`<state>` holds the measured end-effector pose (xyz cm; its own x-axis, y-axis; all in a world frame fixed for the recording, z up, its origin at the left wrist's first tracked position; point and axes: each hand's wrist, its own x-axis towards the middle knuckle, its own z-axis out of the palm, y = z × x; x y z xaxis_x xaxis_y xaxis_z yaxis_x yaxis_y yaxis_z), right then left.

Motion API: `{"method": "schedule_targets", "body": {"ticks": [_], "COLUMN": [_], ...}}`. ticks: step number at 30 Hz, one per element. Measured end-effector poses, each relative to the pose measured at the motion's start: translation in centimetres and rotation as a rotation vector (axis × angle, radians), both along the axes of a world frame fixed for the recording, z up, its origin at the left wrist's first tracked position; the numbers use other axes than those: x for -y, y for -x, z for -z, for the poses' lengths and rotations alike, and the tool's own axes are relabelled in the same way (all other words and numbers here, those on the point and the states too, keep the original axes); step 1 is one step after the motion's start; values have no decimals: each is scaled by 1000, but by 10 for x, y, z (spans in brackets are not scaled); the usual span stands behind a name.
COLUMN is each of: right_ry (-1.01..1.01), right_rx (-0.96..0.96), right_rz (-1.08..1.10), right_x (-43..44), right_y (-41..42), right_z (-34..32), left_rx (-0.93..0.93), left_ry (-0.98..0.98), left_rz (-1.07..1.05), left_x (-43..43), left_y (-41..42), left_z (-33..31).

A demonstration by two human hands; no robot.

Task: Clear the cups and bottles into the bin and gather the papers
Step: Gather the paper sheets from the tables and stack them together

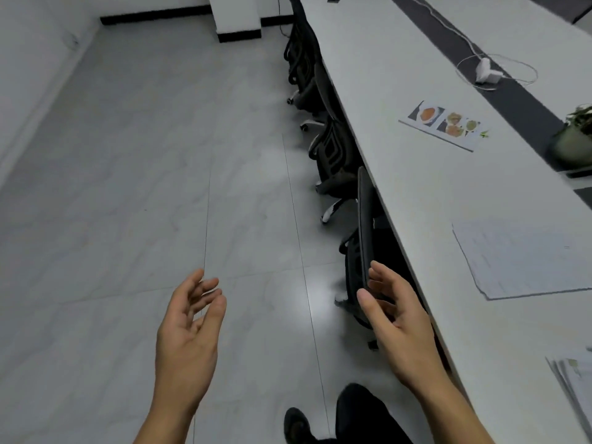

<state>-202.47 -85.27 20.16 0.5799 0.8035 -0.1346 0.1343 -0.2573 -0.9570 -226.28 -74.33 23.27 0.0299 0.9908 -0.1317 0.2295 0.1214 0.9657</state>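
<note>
Both hands hang empty over the pale tiled floor point(128, 187), the left hand point(189, 328) and right hand point(397, 322) with fingers loosely spread. Along the right runs a long white table point(400, 174) bearing a food-picture leaflet point(443, 125), a printed sheet point(519, 257), a paper stack point(573, 379), a white charger point(487, 70) and a potted plant point(576, 136). Black chairs point(333, 149) are tucked under its edge.

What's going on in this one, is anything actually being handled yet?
Nothing is held at this moment. A person stands beside the long table with the left hand and right hand both open and empty. Papers lie on the table: a food leaflet, a plain sheet and a stack at the near end. No cup, bottle or bin is in view.
</note>
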Motion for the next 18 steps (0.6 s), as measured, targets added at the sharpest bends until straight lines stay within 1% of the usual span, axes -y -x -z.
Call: {"method": "schedule_targets", "body": {"ticks": [6,11,14,18], "right_ry": [-6,-22,-38,-84], "right_rx": [-74,-148,-165,-129], "right_rz": [105,147,144,217], "right_x": [-108,-232,-311,-394], "right_y": [-14,-52,-88,-143], "right_z": [28,56,51,25], "left_rx": [-2,-39,-49,-18], "left_ry": [31,63,35,-45], "left_rz": [59,98,134,249], "left_x": [-114,-227,-308,-412], "left_y": [-26,-74,-114,-179], "left_z": [25,48,33,0]}}
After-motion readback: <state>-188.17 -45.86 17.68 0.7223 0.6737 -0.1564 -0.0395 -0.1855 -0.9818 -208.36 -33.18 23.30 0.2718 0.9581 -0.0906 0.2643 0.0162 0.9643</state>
